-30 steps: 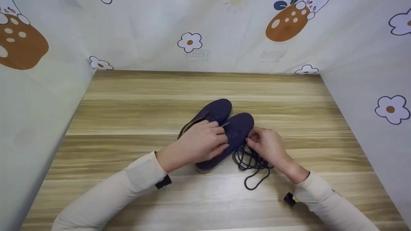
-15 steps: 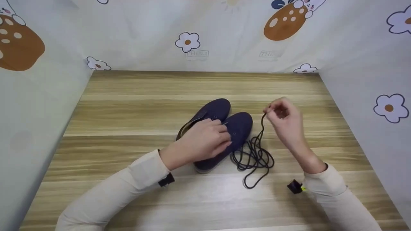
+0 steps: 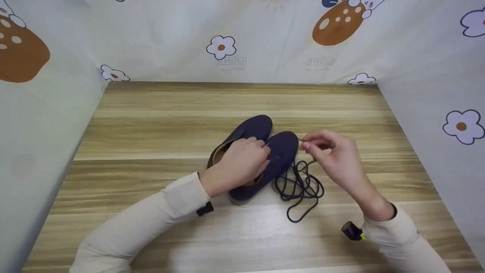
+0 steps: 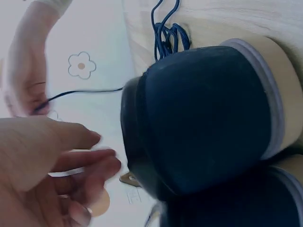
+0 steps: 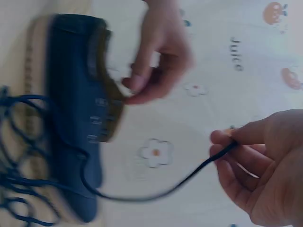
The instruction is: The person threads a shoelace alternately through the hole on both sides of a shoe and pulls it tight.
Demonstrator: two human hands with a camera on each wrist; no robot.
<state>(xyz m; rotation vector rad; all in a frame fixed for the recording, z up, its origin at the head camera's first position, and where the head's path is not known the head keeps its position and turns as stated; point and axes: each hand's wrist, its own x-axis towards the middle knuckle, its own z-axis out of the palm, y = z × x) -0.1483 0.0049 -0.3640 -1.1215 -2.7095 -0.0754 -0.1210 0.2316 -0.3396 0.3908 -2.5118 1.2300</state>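
Observation:
Two dark navy shoes lie side by side at mid-table, the nearer shoe [image 3: 286, 146] and the farther shoe [image 3: 257, 125], toes pointing away. Eyelets show on the nearer one. My left hand [image 3: 242, 161] is over its opening, fingers loosely bent; in the right wrist view a fingertip meets the edge of the tan-lined tongue [image 5: 113, 124]. Thumb and fingertip of my right hand [image 3: 337, 157], just right of the toe, pinch the end of a dark shoelace [image 5: 128, 199]. The lace trails down to a loose tangle beside the nearer shoe.
The wood-grain table [image 3: 159, 121] is bounded at the back and sides by a pale patterned sheet [image 3: 170, 41]. A small black wrist camera [image 3: 351, 230] sticks out from the right cuff, another [image 3: 205, 209] from the left.
My right hand went from beside the nearer shoe up and right, drawing out the lace end, then came partway back toward the toe. My left hand has shifted slightly over the shoe.

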